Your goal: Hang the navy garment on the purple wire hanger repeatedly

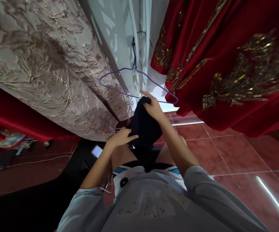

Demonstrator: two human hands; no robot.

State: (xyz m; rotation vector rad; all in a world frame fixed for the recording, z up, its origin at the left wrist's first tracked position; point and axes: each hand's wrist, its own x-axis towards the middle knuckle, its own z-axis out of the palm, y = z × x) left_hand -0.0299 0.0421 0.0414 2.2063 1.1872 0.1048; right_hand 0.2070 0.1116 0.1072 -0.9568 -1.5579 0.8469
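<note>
A dark navy piece of cloth (146, 127) hangs bunched between my hands, above my knees; its exact kind of garment cannot be made out. My right hand (153, 106) grips its top edge, with the index finger pointing up and away from the fabric. At the cloth's lower left side, my left hand (121, 137) holds it, thumb stretched across the front and the other fingers partly hidden. Just beyond the cloth, a bare purple clothes hanger (134, 67) hangs in front of a white surface, its bottom bar close to my right fingertips.
Pale embossed fabric (64, 64) hangs on the left and red cloth with gold embroidery (221, 77) on the right, both near the hanger. A lit phone (96, 151) lies on a black surface (64, 183) at my left. Red tiles (231, 151) cover the floor.
</note>
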